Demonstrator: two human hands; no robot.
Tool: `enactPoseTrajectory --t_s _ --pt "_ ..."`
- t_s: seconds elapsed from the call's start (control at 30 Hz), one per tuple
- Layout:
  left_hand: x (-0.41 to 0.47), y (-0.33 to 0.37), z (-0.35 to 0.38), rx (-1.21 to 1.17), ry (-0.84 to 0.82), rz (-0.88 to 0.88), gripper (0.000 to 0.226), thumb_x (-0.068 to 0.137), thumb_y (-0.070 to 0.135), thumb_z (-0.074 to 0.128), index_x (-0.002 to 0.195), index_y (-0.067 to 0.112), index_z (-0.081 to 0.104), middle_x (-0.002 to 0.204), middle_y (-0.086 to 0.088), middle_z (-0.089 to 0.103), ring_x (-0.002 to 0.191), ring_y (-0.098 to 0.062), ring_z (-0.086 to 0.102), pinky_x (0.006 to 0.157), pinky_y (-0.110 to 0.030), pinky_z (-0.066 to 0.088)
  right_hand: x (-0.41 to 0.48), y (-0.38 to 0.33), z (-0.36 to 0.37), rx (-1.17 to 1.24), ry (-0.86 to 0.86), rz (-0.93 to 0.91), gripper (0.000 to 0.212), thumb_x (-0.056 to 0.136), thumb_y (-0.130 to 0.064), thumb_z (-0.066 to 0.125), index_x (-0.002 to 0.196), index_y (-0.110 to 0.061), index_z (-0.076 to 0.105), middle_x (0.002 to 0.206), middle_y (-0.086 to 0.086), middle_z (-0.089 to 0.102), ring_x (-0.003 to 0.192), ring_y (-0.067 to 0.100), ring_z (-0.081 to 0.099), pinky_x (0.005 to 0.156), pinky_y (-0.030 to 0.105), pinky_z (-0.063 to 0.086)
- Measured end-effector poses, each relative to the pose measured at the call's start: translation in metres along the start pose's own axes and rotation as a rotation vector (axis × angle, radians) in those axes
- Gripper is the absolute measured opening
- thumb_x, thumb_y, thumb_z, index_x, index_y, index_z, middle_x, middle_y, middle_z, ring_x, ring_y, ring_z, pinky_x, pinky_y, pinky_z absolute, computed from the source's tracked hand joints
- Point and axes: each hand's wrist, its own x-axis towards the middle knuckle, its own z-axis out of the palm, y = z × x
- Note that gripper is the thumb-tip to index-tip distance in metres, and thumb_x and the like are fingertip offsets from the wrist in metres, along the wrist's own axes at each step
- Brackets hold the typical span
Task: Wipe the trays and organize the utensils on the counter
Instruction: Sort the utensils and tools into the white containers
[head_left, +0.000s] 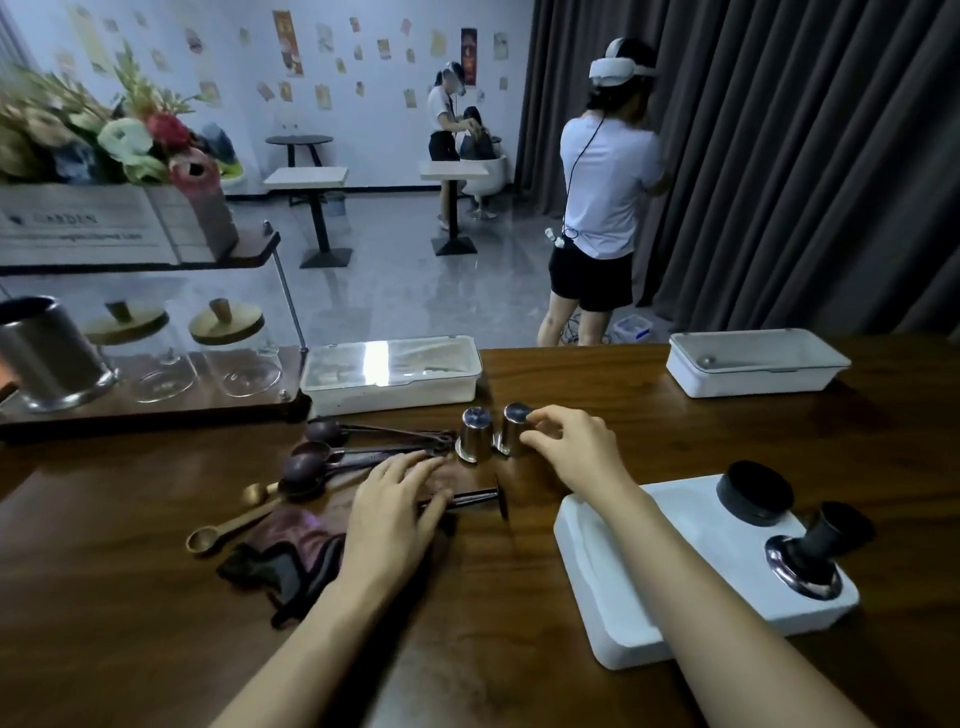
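Now pinching small upturned polished steel cup by its rim with right hand; rigid, light, likely slippery. Left hand flat, fingers spread, on dark crumpled cloth beside.

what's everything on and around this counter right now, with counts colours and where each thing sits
small steel cups: 2, silver, upside down, counter centre
dark measuring spoons: about 4, brown-black, left of the cups
wooden spoons: 2, tan, front left
crumpled cloth: 1, dark purple-brown, under the left hand
dark rod tool with a disc end: 1, centre
white flat tray: 1, front right, holds a black round piece and a black-handled tamper
white lidded box: 1, back centre
white open box: 1, back right
glass jars with wooden lids: 2, back left rack
steel canister: 1, far left
flower box: 1, upper shelf
people in headsets: 2, background
left hand: on the cloth
right hand: fingers at the right cup
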Motion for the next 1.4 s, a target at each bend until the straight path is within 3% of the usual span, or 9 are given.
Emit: enactPoseTrajectory --t_s 0.27,0.5,0.6,0.8,0.9,1.1,1.23,1.33,1.4 --pt "0.066 0.034 0.010 -0.139 -0.080 -0.082 0.057 0.092 0.042 0.071 0.145 0.032 0.055 0.140 0.010 0.060 0.119 -0.019 0.057 0.096 -0.031 0.045 0.018 -0.002 0.009 -0.001 0.018 -0.002 0.041 0.091 -0.041 0.068 0.132 -0.037 0.061 0.133 -0.008 0.062 0.118 0.018 0.058 0.098 0.034 0.042" --pt "0.076 0.032 0.021 -0.159 -0.108 -0.085 0.043 0.092 0.038 0.071 0.134 0.033 0.066 0.125 0.008 0.070 0.112 -0.020 0.063 0.093 -0.034 0.049 0.023 0.002 0.017 0.000 -0.006 0.020 0.027 0.089 -0.044 0.068 0.115 -0.043 0.060 0.111 -0.007 0.068 0.106 0.025 0.058 0.083 0.036 0.045" --pt "0.076 0.031 0.022 -0.196 -0.083 -0.085 0.037 0.091 0.029 0.073 0.128 0.027 0.071 0.119 0.006 0.073 0.111 -0.020 0.066 0.092 -0.034 0.051 0.021 -0.001 0.021 -0.039 0.038 0.011 0.014 0.091 -0.042 0.066 0.101 -0.035 0.059 0.098 -0.004 0.067 0.092 0.026 0.058 0.072 0.036 0.044" --pt "0.071 0.031 0.022 -0.278 -0.072 -0.096 0.036 0.088 0.028 0.077 0.124 0.025 0.071 0.119 0.008 0.073 0.110 -0.014 0.067 0.091 -0.027 0.049 0.011 -0.009 0.024 -0.085 0.100 -0.014 0.013 0.092 -0.040 0.066 0.099 -0.030 0.061 0.092 -0.002 0.069 0.086 0.028 0.062 0.072 0.038 0.050" --pt "0.071 0.034 0.022 -0.281 -0.049 -0.077 0.035 0.088 0.027 0.076 0.123 0.024 0.072 0.118 0.007 0.074 0.109 -0.014 0.067 0.087 -0.023 0.046 0.001 -0.008 0.020 -0.032 0.149 -0.019 0.017 0.091 -0.041 0.068 0.104 -0.029 0.066 0.098 -0.006 0.072 0.090 0.022 0.064 0.069 0.031 0.045" --pt "0.070 0.057 0.013 -0.352 0.035 -0.011 0.037 0.090 0.029 0.076 0.126 0.025 0.071 0.110 0.010 0.073 0.100 -0.012 0.067 0.085 -0.032 0.053 -0.023 -0.009 -0.012 0.021 0.251 -0.055 0.020 0.092 -0.040 0.068 0.109 -0.029 0.067 0.104 -0.007 0.072 0.094 0.016 0.064 0.068 0.024 0.040" --pt "0.070 0.083 0.005 -0.410 0.037 0.036 0.041 0.092 0.027 0.075 0.132 0.026 0.068 0.114 0.011 0.072 0.099 -0.004 0.065 0.087 -0.028 0.055 -0.042 0.001 -0.039 0.046 0.317 -0.036 0.023 0.093 -0.037 0.069 0.114 -0.028 0.068 0.108 -0.010 0.071 0.095 0.008 0.061 0.064 0.008 0.036" --pt "0.069 0.103 0.005 -0.470 -0.007 0.070 0.043 0.091 0.029 0.074 0.133 0.028 0.066 0.119 0.011 0.071 0.101 -0.001 0.065 0.089 -0.027 0.057 -0.062 0.016 -0.056 0.054 0.372 -0.036 0.024 0.092 -0.038 0.069 0.114 -0.029 0.068 0.108 -0.011 0.072 0.098 0.006 0.063 0.069 0.016 0.049" --pt "0.069 0.118 0.007 -0.505 -0.040 0.115 0.043 0.091 0.029 0.075 0.134 0.028 0.066 0.121 0.011 0.072 0.102 0.000 0.066 0.090 -0.028 0.057 -0.079 0.028 -0.065 0.063 0.412 -0.021 0.025 0.091 -0.038 0.070 0.115 -0.030 0.068 0.107 -0.012 0.072 0.099 0.006 0.064 0.075 0.029 0.058"
